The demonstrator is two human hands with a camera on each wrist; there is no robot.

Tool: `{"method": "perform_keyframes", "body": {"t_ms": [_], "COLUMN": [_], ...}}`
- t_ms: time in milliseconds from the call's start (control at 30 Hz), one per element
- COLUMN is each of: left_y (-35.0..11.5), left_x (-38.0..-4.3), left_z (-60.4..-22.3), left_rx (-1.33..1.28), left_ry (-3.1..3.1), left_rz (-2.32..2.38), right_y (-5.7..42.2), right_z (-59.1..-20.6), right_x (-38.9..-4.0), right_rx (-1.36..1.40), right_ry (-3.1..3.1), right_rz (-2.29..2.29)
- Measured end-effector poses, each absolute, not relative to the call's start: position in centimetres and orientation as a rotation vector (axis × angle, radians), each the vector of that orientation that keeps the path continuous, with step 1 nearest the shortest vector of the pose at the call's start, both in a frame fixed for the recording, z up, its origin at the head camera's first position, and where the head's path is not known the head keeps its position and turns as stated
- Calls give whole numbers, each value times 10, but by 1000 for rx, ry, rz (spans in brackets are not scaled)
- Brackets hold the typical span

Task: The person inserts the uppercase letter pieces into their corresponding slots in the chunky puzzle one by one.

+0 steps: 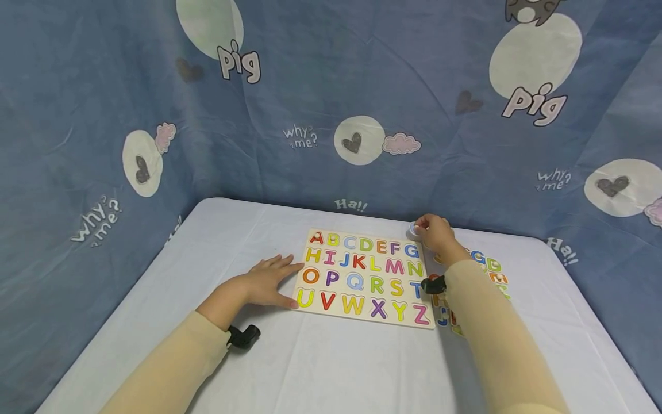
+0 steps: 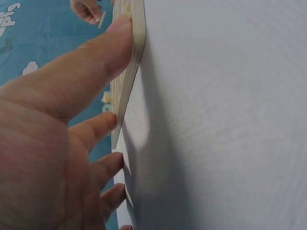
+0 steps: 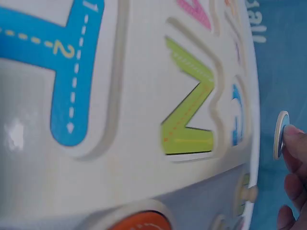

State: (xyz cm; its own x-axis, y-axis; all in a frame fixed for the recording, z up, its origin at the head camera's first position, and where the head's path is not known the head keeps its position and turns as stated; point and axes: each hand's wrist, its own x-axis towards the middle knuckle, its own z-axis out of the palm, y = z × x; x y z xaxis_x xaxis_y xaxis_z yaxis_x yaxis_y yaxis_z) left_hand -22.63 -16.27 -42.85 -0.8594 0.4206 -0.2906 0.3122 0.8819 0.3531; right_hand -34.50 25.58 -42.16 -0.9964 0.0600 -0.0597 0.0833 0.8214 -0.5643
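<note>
A wooden alphabet puzzle board lies on the white table, with colored letters printed in its recesses. My left hand rests at its left side with the fingers spread. In the left wrist view, the thumb presses on the board's edge and the index fingertip touches it lower down. Past the board's upper right corner, my right hand pinches a small rounded blue letter piece with a pale wooden edge, tilted up on its side. Its exact letter cannot be made out.
Several loose letter pieces, among them a blue G and a green piece, lie right of the board, partly hidden by the right forearm. A blue printed cloth hangs behind the table's back edge.
</note>
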Motion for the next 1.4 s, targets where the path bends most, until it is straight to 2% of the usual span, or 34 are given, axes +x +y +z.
{"method": "perform_keyframes", "body": {"t_ms": [267,700,1400], "left_y": [-162,-160,-162], "left_x": [-227,-227,-227], "left_z": [-427,-425,-431], "left_rx": [546,553,537], "left_ry": [2690,2692,2698], "left_rz": [416,426,427], "right_y": [242,203,125], "right_z": [-405,-399,-420], "right_x": [-334,-316,-320], "right_rx": [-8,-243,-288], "right_ry": [2961,2962,2868], "right_rz": [-958,-944,-933]}}
